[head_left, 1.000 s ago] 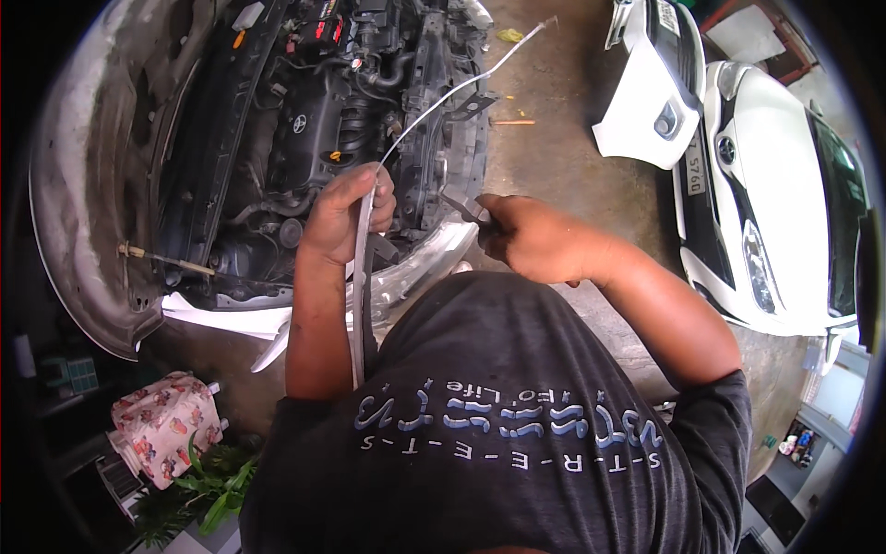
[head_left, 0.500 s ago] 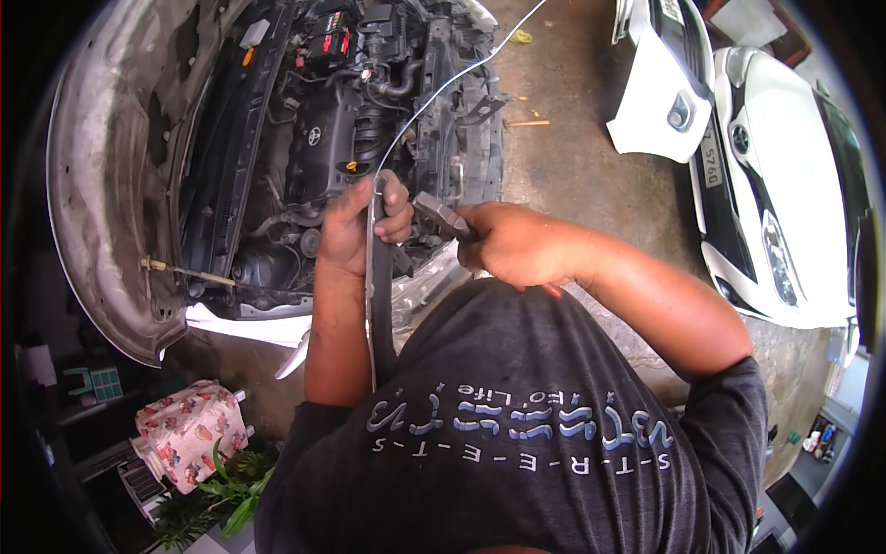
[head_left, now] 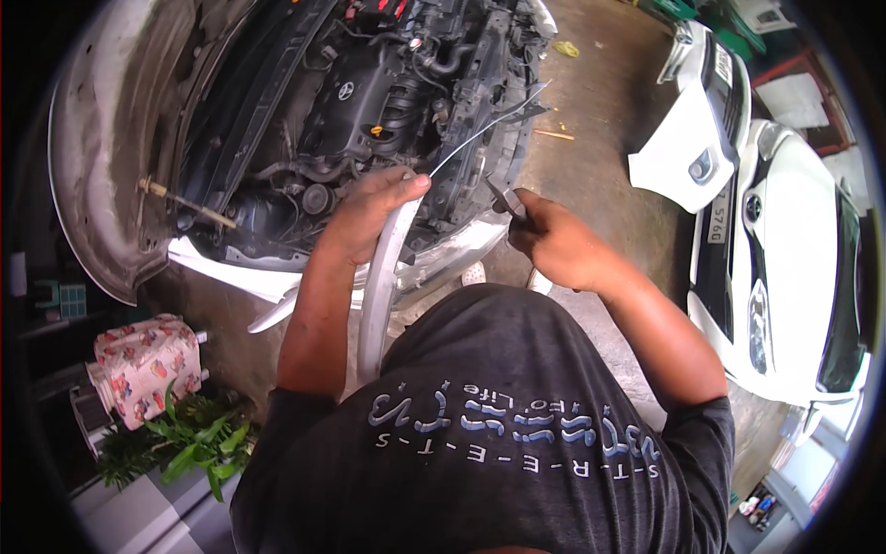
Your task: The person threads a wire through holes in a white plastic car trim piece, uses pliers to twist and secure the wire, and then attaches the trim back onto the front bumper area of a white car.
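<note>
My left hand (head_left: pixel 374 212) is closed around a long, curved, pale strip (head_left: pixel 377 314), which hangs down along my forearm to my shirt. Beyond the thumb, a thin whitish length (head_left: pixel 475 137) rises from the strip and reaches over the front of the engine bay. My right hand (head_left: pixel 568 242), a short way to the right, grips a dark grey tool with a flat, blocky end (head_left: pixel 503 196). The fingers hide the rest of it, so its kind is unclear. Tool and strip are apart.
Before me is a car's exposed engine bay (head_left: pixel 369 102), its hood (head_left: pixel 101 166) raised at left. A detached white bumper (head_left: pixel 678 166) and another white car (head_left: pixel 803 249) stand at right. Lower left are a patterned cloth cover (head_left: pixel 148 369) and a green plant (head_left: pixel 189 443).
The strip has turned to show its pale face, and its thin end has swung lower. My left thumb now lies along it. My right hand has moved right, away from the strip, with the tool.
</note>
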A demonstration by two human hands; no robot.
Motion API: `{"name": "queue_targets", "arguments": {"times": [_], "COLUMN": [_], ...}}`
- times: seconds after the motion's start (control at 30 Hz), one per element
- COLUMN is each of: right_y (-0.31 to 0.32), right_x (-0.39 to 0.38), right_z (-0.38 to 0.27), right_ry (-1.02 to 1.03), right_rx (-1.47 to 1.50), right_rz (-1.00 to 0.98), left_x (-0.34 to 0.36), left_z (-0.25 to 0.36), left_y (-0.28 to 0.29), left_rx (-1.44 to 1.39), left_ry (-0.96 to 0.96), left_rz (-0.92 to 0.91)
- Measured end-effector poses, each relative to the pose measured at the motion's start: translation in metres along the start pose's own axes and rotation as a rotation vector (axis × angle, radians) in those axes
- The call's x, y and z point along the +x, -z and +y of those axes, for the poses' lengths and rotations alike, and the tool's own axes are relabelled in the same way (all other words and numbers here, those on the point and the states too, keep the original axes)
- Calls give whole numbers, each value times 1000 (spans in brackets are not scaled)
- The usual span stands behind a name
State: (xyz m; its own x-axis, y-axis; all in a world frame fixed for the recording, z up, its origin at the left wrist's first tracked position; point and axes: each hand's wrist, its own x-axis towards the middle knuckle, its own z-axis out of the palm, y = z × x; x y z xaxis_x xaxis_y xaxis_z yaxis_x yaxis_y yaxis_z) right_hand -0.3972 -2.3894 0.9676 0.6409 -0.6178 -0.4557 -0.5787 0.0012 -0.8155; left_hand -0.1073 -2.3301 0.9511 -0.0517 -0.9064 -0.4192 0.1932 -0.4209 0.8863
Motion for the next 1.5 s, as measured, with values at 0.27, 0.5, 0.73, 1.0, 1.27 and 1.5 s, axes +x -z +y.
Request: {"name": "queue_targets", "arguments": {"times": [0.27,0.5,0.73,1.0,1.27,1.5], "right_y": [-31,-38,-43,-49,-52,-82], "right_x": [34,52,55,66,74,82], "right_z": [-11,-36,-40,-30,8,25], "right_ry": [429,103,196,187,508,-6], "right_rx": [-86,-223,-482,-578,-211,331], "right_rz": [348,-119,-94,-31,355,21], "left_x": [-39,-69,-73,-55,-56,-21], "left_z": [-53,-64,-67,-81,-95,-17], "left_y": [2,-11,-20,-9,50,62], "left_rx": [259,508,560,664,351,694], "left_ry": [135,35,103,259,237,-46], "left_rz": [15,125,152,128,240,332]}}
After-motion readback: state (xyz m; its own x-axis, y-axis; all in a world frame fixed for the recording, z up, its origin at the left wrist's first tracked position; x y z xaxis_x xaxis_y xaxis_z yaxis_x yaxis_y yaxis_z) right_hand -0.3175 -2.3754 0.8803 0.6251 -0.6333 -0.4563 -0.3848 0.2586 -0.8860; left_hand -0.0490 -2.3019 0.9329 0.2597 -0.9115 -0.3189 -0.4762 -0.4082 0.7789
